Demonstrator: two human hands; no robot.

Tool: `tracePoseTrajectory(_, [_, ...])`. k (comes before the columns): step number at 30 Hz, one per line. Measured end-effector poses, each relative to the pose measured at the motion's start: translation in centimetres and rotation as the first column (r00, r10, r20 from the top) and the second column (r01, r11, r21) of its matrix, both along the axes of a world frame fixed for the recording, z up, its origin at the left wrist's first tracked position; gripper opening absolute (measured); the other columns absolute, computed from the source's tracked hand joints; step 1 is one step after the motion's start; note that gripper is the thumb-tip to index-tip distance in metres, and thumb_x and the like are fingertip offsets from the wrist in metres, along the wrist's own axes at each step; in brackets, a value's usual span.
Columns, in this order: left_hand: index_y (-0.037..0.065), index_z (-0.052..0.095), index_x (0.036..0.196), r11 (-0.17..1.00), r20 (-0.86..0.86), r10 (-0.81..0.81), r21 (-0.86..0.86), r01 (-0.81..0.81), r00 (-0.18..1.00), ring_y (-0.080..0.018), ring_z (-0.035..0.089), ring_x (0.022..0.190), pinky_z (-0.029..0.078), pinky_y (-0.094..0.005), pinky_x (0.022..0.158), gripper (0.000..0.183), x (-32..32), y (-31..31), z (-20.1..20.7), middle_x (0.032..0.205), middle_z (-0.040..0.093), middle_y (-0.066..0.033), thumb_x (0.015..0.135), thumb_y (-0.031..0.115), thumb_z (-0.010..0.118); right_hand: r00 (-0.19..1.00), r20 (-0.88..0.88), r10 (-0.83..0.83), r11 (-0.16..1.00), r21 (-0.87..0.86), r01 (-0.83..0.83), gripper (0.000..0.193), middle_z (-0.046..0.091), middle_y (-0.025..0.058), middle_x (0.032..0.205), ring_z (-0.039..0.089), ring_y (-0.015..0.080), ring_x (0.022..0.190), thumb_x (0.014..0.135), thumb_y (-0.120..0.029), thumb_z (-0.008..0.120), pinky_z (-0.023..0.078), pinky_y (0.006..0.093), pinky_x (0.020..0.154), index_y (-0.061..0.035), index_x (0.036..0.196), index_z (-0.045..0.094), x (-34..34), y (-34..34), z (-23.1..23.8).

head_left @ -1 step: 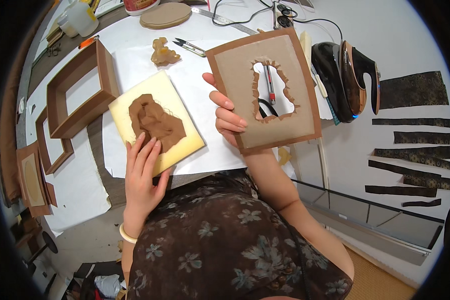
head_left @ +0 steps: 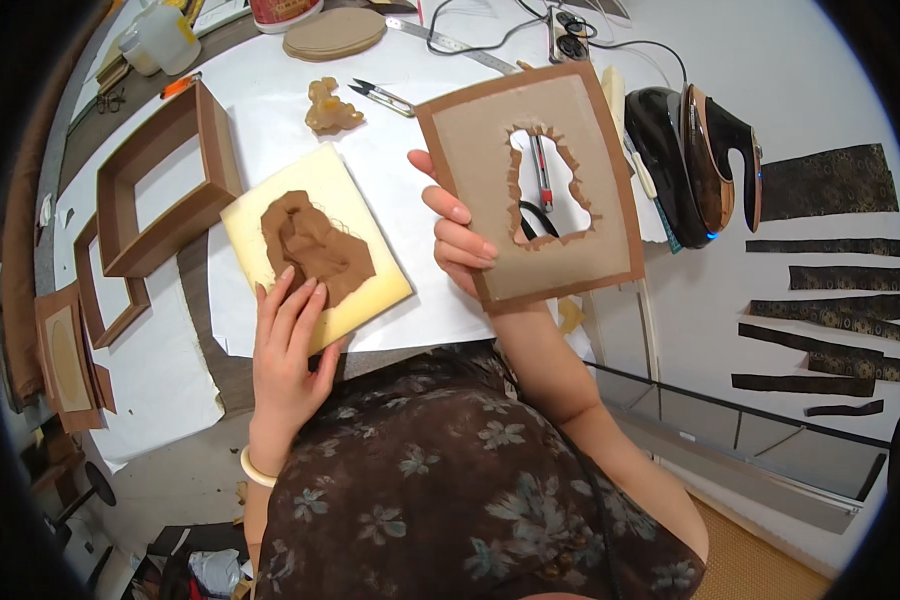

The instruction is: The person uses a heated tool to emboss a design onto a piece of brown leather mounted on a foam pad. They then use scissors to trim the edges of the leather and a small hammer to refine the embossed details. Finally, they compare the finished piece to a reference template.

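Note:
My right hand (head_left: 454, 228) grips the left edge of a grey-beige panel (head_left: 535, 272) with a brown border, lifted at a tilt over the table. An irregular hole with notched brown fabric folded around its rim is cut through the panel. Through it show a red and grey pen-like tool (head_left: 542, 175) and part of a black loop. My left hand (head_left: 292, 335) lies open with fingers stretched, the fingertips on crumpled brown fabric (head_left: 320, 245). That fabric sits sunken in the middle of a pale yellow foam slab (head_left: 348, 190). My right thumb is hidden behind the panel.
Beyond the foam are an amber-coloured carved lump (head_left: 332, 110) and thread snips (head_left: 383, 97). Brown box frames (head_left: 220, 150) stand at left. At right are a dark iron (head_left: 670, 165) with a cord and dark patterned fabric strips (head_left: 805, 383). A metal ruler (head_left: 440, 42) lies at the back.

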State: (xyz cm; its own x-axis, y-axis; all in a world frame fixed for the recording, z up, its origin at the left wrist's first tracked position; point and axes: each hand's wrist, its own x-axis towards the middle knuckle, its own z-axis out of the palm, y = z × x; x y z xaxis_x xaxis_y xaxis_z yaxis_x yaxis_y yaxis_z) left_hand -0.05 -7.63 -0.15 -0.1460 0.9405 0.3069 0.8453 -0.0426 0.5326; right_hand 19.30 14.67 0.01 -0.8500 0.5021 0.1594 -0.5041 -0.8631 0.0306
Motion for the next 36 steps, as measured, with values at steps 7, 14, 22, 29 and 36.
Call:
tracePoseTrajectory(7, [0.001,0.071,0.136,0.991,-0.041,-0.057,0.12,0.062,0.998,-0.0406,0.059,0.133,0.045,-0.0588,0.118,0.056,1.1,1.8,3.9,0.132,0.069,-0.0143,0.083,0.007,0.087,1.0,0.028,0.014,0.999,0.03,-0.015,0.069,0.051,0.0143,0.099,0.055,0.0166,0.057,0.12,-0.03,0.042,0.046,0.0292,0.051,0.0118,0.168,0.018,0.2,-0.6,-0.1])
tracePoseTrajectory(14, [0.003,0.076,0.1,0.883,0.376,-0.345,0.441,0.161,0.86,-0.0255,0.051,0.092,0.046,-0.0358,0.073,0.013,8.0,11.4,10.0,0.099,0.056,-0.0086,0.089,0.004,0.084,0.832,0.42,-0.363,0.858,0.499,0.122,0.065,0.057,0.0078,0.105,0.054,0.0115,0.062,0.113,-0.029,0.06,0.045,0.0239,0.054,0.0054,0.163,0.036,0.9,-2.1,0.6])
tracePoseTrajectory(22, [0.005,0.067,0.092,0.79,0.316,-0.442,0.581,0.197,0.839,-0.0333,0.05,0.094,0.043,-0.0464,0.084,0.017,14.6,13.6,7.5,0.099,0.055,-0.0105,0.088,0.01,0.082,0.72,0.405,-0.563,0.757,0.602,0.253,0.056,0.061,0.005,0.101,0.053,0.0087,0.061,0.112,-0.028,0.061,0.042,0.0215,0.051,0.0052,0.155,0.045,4.1,-0.7,-0.9])
tracePoseTrajectory(29, [-0.001,0.07,0.096,0.445,-0.357,-0.312,0.764,0.467,0.881,-0.0266,0.055,0.087,0.046,-0.0375,0.063,0.027,6.7,7.0,2.5,0.105,0.057,-0.0069,0.096,0.021,0.084,0.548,0.382,-0.744,0.616,0.71,0.341,0.054,0.064,0.0019,0.096,0.054,0.0062,0.056,0.11,-0.026,0.064,0.041,0.0188,0.046,0.0061,0.151,0.05,6.0,0.4,-0.7])
tracePoseTrajectory(36, [-0.001,0.072,0.113,0.939,-0.242,0.29,0.258,-0.226,0.926,-0.0306,0.063,0.093,0.051,-0.0387,0.073,0.032,-4.0,-14.4,-1.0,0.11,0.061,-0.0148,0.084,-0.007,0.084,0.229,0.516,-0.825,0.555,0.818,0.155,0.048,0.068,0.0017,0.092,0.058,0.0064,0.058,0.117,-0.033,0.055,0.039,0.0192,0.046,0.0048,0.146,0.06,8.0,2.5,0.0])
